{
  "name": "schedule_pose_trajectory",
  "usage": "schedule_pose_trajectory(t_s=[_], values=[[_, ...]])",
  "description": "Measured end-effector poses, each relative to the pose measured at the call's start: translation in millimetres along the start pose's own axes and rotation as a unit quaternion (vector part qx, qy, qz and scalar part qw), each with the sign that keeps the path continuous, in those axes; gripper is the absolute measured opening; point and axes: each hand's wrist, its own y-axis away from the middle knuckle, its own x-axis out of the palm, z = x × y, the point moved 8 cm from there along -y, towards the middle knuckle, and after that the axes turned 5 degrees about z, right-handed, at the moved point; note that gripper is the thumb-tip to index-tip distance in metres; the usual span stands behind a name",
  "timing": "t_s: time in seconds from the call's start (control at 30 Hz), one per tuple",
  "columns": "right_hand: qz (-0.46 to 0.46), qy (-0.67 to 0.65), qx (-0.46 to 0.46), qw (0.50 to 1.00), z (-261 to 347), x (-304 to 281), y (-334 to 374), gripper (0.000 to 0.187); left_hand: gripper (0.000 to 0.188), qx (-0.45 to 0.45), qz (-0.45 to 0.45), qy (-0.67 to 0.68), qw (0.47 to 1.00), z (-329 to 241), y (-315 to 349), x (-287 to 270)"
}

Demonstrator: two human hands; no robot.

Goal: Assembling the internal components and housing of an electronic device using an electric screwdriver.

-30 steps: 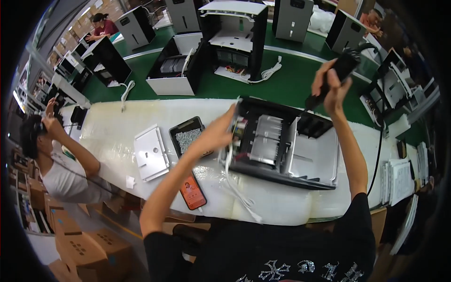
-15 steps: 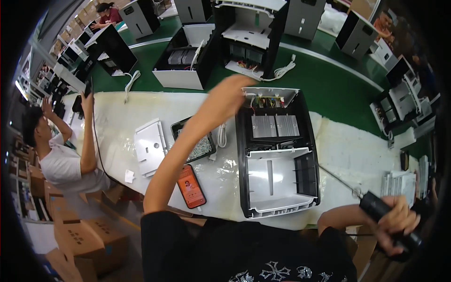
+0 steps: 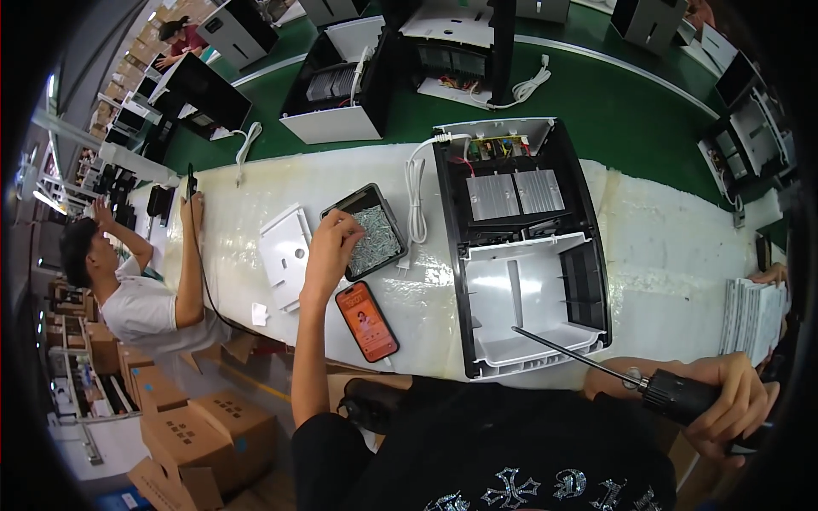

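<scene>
Bunching left hand (image 3: 332, 244) over screws (image 3: 377, 242) in tray (image 3: 393, 221); can't tell if pinching any. Gripping driver (image 3: 675, 395) in right hand (image 3: 734, 402) well apart, likely to avoid clashing. Got case (image 3: 538, 294) open-side up on counter (image 3: 660, 255), right of tray, probably for access.

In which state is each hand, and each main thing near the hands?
Tray: uncovered, holding small metal pieces
Left hand: at the tray, fingers bent; grip unclear
Screwdriver: held, tilted
Right hand: closed on the screwdriver
Housing: open side up, metal fins exposed
Phone: screen lit
White cord: looped, bundled
White panel: lying flat
</scene>
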Motion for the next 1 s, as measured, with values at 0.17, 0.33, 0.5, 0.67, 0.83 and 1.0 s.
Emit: schedule_pose_trajectory(t_s=[0.17, 0.33, 0.5, 0.67, 0.83, 1.0], values=[[0.043, -0.027, 0.017, 0.999, -26.3, 10.8, 8.7, 0.038, 0.007, -0.036, -0.050, 0.023, 0.998, 8.2, 8.6, -9.0], [-0.028, 0.253, 0.047, 0.966, 52.9, 23.7, 6.4, 0.044, 0.010, -0.047, -0.077, 0.044, 0.995, 11.5, 13.5, -13.3], [-0.118, 0.572, 0.073, 0.808, 59.6, 23.7, 17.2, 0.056, 0.012, -0.106, -0.067, 0.075, 0.989, 5.1, 26.3, -13.7], [0.120, 0.041, 0.001, 0.992, -13.9, 24.3, 23.0, 0.052, 0.015, -0.063, -0.071, 0.537, 0.838, -84.2, 55.3, 17.8], [-0.003, 0.098, -0.120, 0.988, -14.2, 37.2, 30.9, 0.041, 0.019, -0.013, 0.018, 0.766, 0.643, -143.5, 86.5, 48.4], [0.110, 0.003, -0.101, 0.989, -36.1, 36.6, 25.8, 0.044, 0.022, 0.002, 0.029, 0.792, 0.610, -159.4, 94.1, 47.2]])
